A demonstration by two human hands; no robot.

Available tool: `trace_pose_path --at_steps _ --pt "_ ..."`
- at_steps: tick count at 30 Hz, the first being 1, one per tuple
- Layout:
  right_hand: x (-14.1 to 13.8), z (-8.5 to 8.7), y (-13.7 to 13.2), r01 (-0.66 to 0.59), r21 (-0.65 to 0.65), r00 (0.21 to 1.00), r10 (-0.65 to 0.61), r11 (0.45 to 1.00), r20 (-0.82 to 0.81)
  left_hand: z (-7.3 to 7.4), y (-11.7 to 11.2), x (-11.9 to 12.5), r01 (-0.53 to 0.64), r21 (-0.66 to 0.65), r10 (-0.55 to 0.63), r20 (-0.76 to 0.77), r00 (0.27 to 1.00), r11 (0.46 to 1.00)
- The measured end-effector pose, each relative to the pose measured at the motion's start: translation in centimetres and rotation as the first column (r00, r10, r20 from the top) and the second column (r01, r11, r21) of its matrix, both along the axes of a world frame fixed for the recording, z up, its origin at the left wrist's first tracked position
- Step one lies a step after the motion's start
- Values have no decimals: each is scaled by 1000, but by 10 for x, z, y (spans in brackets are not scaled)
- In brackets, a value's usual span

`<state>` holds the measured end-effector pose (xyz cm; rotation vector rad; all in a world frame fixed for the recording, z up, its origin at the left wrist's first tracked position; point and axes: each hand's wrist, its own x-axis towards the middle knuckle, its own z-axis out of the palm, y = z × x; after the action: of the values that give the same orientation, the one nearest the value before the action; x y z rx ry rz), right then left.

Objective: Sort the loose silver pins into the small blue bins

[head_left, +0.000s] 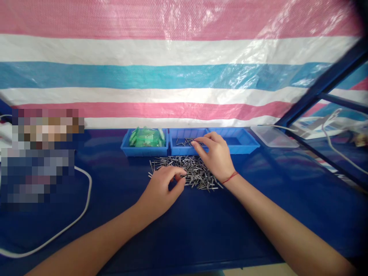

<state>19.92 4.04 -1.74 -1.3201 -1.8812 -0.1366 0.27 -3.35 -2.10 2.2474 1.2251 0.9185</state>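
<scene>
A loose pile of thin metal pins (pixel 198 174) lies on the blue table in front of the bins. My left hand (pixel 161 188) is at the pile's left side, thumb and forefinger curled together around a pin at its edge. Over the front wall of the middle blue bin (pixel 184 150) reaches my right hand (pixel 217 155), a red cord at its wrist. Its thumb and fingertips are pinched together above some pins (pixel 185 142) inside that bin. Whatever the right fingertips hold is too small to make out.
Left of the middle bin, a blue bin (pixel 143 151) holds green plastic packets (pixel 147 137). Another blue bin compartment (pixel 243 143) adjoins on the right, beside a clear plastic lid (pixel 274 137). A white cable (pixel 87 191) curves across the left. Striped sheeting (pixel 172 76) hangs behind.
</scene>
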Motion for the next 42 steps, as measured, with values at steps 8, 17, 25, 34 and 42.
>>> trace_pose_path --at_steps 8,17,25,34,42 --pt "11 18 -18 -41 -18 993 39 999 -107 1 2 -5 197 156 -150 -270 951 968" --pt "12 22 -30 -187 -71 971 174 980 -167 11 0 22 320 261 -138 -539 831 911" --pt "14 22 -31 -203 -84 967 186 976 -174 13 12 52 303 242 -40 -716 696 922" --pt "14 24 -34 -246 -138 960 222 959 -171 35 18 69 213 22 -117 -779 616 977" --pt "11 21 -35 -290 -174 952 265 941 -155 26 6 75 184 165 40 -838 544 969"
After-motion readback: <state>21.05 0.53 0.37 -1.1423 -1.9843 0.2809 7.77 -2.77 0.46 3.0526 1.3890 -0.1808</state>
